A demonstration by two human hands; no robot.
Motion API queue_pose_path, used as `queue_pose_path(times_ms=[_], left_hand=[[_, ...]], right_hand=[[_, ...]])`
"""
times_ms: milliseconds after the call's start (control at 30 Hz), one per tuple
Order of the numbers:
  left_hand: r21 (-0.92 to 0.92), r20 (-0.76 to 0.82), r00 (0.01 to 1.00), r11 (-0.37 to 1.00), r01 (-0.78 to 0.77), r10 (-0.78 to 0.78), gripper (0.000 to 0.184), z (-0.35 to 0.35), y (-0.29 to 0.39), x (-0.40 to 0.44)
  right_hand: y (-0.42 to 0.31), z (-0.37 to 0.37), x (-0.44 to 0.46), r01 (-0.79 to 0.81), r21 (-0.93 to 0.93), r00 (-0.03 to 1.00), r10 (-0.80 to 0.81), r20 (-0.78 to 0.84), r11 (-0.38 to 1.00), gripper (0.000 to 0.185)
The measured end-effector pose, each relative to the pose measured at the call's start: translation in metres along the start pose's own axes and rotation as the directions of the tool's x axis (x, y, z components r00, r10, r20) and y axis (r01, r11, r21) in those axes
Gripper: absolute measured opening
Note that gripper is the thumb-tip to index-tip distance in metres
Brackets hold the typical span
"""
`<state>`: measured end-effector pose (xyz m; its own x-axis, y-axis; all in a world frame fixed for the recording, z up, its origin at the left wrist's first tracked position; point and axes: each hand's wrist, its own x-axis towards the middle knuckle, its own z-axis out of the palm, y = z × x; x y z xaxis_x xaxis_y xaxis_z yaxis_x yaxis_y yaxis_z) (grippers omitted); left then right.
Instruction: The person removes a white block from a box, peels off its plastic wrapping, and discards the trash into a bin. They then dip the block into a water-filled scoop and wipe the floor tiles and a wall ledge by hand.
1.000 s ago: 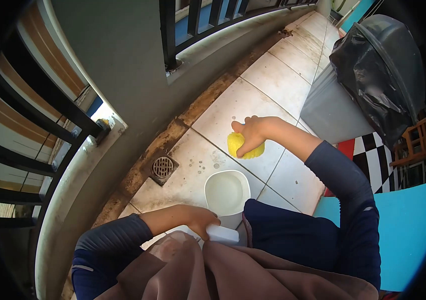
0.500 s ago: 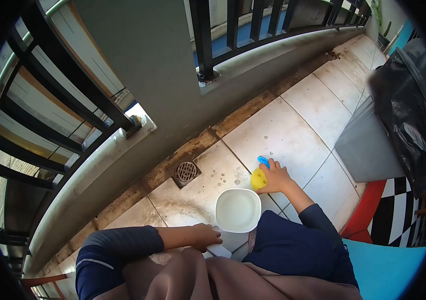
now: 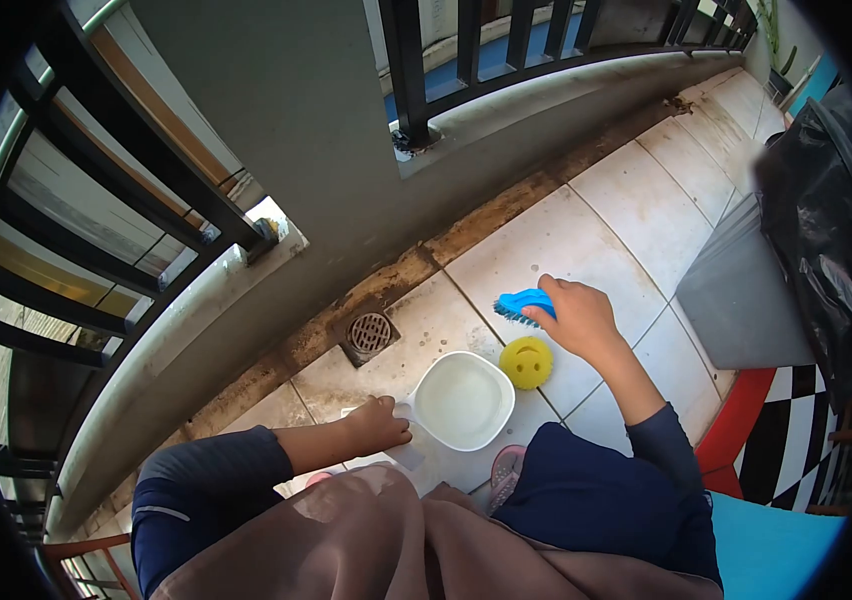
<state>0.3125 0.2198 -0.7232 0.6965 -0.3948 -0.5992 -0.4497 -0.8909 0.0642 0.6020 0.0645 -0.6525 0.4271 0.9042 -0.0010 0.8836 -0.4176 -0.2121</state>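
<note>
My right hand is closed around a blue scrub brush, bristles facing down, over the pale tiles. Just below it on the floor lies a round yellow smiley-face sponge, apart from the hand. Beside the sponge stands a white dipper with clear-looking liquid inside. At the dipper's left side, my left hand is closed on its pale handle, mostly hidden by the fingers. A flat whitish piece shows under that hand; its kind is unclear.
A round drain grate sits by the stained base of the low wall. Black railings rise above it. A grey bin with a black bag stands right, near a red edge and checkered floor.
My right hand has lifted the blue brush up from the floor, leaving the yellow sponge on the tiles. My left hand and the dipper have shifted a little up and left.
</note>
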Motion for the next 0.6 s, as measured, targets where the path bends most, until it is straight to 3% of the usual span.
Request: queue_pose_path(times_ms=[33,167,267,367,467,600], left_hand=[[-0.003,-0.018,1.000,1.000,0.012,-0.012,0.023,0.002,-0.001,0.000],[-0.006,-0.037,0.998,0.999,0.050,-0.050,0.025,0.007,-0.012,-0.002],[0.093,-0.066,0.997,0.995,0.038,-0.032,0.022,0.007,-0.020,-0.005],[0.128,-0.078,0.995,0.989,0.076,-0.067,0.019,0.006,-0.027,-0.008],[0.082,-0.033,0.993,0.990,0.116,-0.113,0.025,0.007,-0.034,-0.011],[-0.014,0.073,0.985,0.988,0.155,-0.154,0.040,0.012,-0.039,-0.017]], right_hand=[[-0.010,-0.007,0.003,0.082,0.014,0.995,-0.081,-0.065,0.997,0.032],[-0.059,-0.027,0.011,0.349,-0.062,0.932,-0.339,0.130,0.935,0.028],[-0.086,-0.006,0.015,0.585,-0.082,0.802,-0.562,0.201,0.807,0.023],[-0.115,0.011,0.018,0.707,-0.181,0.685,-0.601,0.412,0.683,0.017],[-0.135,0.029,0.023,0.773,-0.155,0.566,-0.558,0.607,0.615,0.015],[-0.145,0.050,0.041,0.803,-0.186,0.525,-0.525,0.670,0.566,0.013]])
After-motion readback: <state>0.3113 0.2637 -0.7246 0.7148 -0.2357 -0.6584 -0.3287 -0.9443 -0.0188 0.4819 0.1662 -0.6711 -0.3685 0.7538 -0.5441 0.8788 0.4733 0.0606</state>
